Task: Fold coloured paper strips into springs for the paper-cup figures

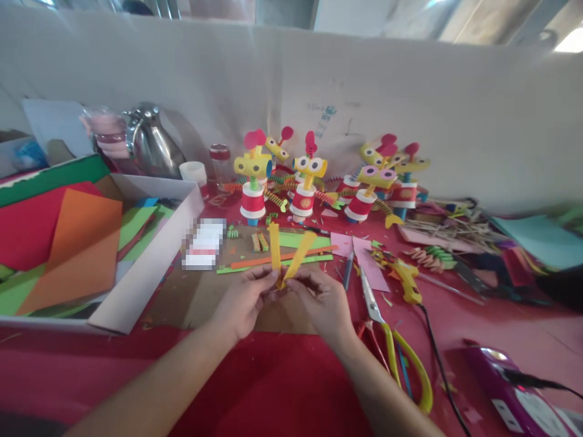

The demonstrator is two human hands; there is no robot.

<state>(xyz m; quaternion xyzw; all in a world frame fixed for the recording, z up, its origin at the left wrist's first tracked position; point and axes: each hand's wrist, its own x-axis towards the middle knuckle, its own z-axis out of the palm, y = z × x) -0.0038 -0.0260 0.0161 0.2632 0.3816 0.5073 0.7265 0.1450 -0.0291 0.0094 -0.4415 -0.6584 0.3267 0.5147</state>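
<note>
While the left hand (243,301) and right hand (322,303) sit close together above the red tabletop (460,318), their fingertips pinch the joined lower ends of two yellow paper strips (275,252), which spread upward in a V. Yellow-handled scissors (394,346) lie just right of the right hand, with a yellow glue gun (406,280) beyond them. Paper-cup figures (253,185) stand in a row behind, and a white box (150,267) of coloured sheets sits at left.

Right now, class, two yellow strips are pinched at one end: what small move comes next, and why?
Probably fold one of the yellow strips across the other: the left hand and right hand pinch their joined ends, free ends splayed, and folded springs lie nearby.
</note>
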